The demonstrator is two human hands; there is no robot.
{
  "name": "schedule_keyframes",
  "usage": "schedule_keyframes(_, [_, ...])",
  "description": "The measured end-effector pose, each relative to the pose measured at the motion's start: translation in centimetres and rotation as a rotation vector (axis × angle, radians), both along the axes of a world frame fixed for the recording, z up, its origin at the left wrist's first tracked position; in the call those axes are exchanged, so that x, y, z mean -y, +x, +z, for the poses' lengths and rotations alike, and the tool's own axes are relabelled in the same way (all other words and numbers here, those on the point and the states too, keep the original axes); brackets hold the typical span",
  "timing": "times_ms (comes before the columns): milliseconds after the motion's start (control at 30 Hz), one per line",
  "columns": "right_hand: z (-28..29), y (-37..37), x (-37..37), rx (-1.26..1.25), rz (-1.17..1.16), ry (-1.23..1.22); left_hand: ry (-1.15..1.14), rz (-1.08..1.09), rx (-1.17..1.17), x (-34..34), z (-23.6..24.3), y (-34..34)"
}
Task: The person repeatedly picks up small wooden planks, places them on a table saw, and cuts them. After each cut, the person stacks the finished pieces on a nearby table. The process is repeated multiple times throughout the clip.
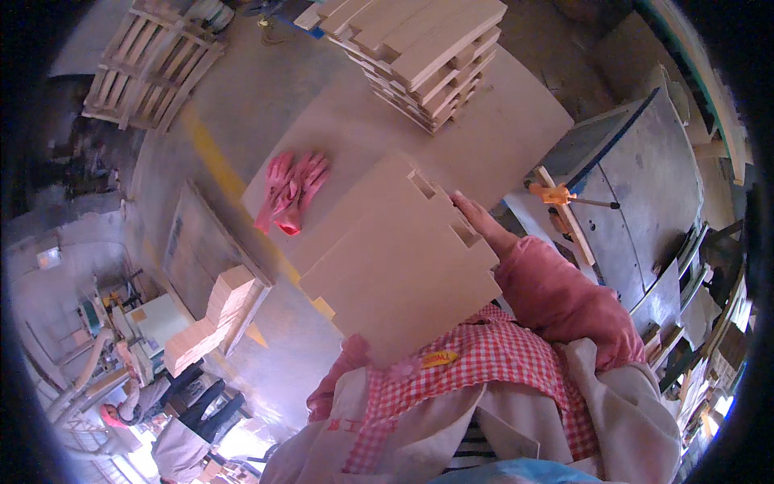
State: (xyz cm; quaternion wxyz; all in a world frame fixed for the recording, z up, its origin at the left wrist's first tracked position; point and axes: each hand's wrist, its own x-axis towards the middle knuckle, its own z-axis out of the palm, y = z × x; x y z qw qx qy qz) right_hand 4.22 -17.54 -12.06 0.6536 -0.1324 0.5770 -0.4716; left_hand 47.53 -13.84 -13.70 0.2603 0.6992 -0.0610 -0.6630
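Note:
A flat, pale wooden panel (pixel 395 266) with square notches along its right edge is held up, tilted, in front of my body. My right hand (pixel 484 224) is at that notched edge, its fingers along the side and partly hidden. My left sleeve (pixel 349 355) reaches the panel's lower left side, and the hand itself is hidden behind the wood. Beyond the panel lies a beige board surface (pixel 516 113). On it stands a stack of similar notched panels (pixel 435 64), and a pair of pink gloves (pixel 294 189) lies to the left.
An orange clamp (pixel 556 194) grips a wooden strip by a grey metal-topped table (pixel 641 194) on the right. Stacked wooden pieces (pixel 214 319) stand at the left. A pallet (pixel 149 68) leans at the far left. Other people (pixel 189 440) work at the lower left.

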Motion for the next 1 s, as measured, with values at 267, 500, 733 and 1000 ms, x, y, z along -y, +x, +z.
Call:
schedule_keyframes(267, [-1.6, -0.3, -0.6, -0.139, 0.106, -0.127, 0.006, -0.054, 0.003, 1.2, 0.3, -0.8])
schedule_keyframes(500, [-4.6, 0.3, 1.3, -0.134, 0.130, 0.043, -0.009, -0.091, 0.000, 3.2, 1.0, -1.1])
schedule_keyframes(733, [-4.0, 0.8, 6.3, -0.276, 0.048, 0.097, -0.016, -0.077, 0.026, 5.0, 2.1, 0.8])
schedule_keyframes(1000, [-5.1, -0.8, 11.9, -0.432, 0.158, 0.014, -0.068, -0.078, -0.007, 9.6, 1.3, -1.0])
